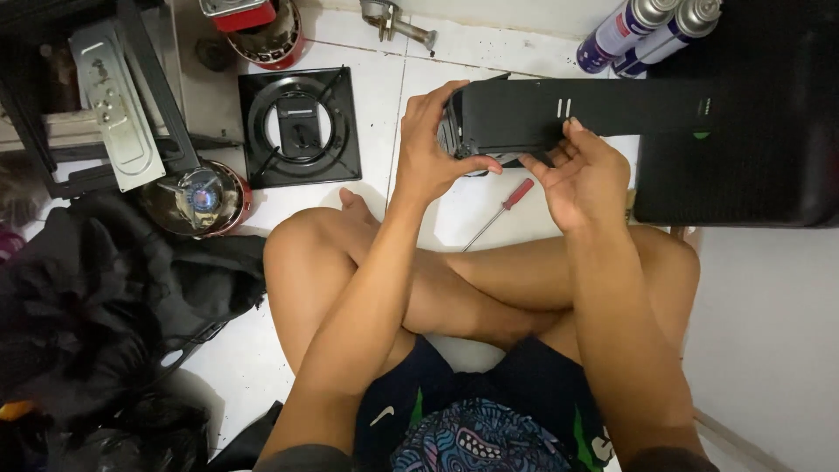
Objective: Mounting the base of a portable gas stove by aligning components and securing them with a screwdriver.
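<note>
I sit cross-legged on a white tiled floor and hold a long black box-shaped casing [594, 109] up in front of me, lying sideways. My left hand [430, 144] grips its left end, thumb underneath and fingers over the top. My right hand [581, 175] supports the underside near the middle, fingertips touching the front face. A red-handled screwdriver [500, 212] lies on the floor just below the casing, between my hands.
A black square burner plate [300, 127] lies on the floor at upper left, with a round red-rimmed burner [197, 199] beside it and a grey metal panel [115, 105]. Two spray cans [648, 33] lie at the top right next to a large black case [743, 166]. Dark cloth [105, 306] is heaped at left.
</note>
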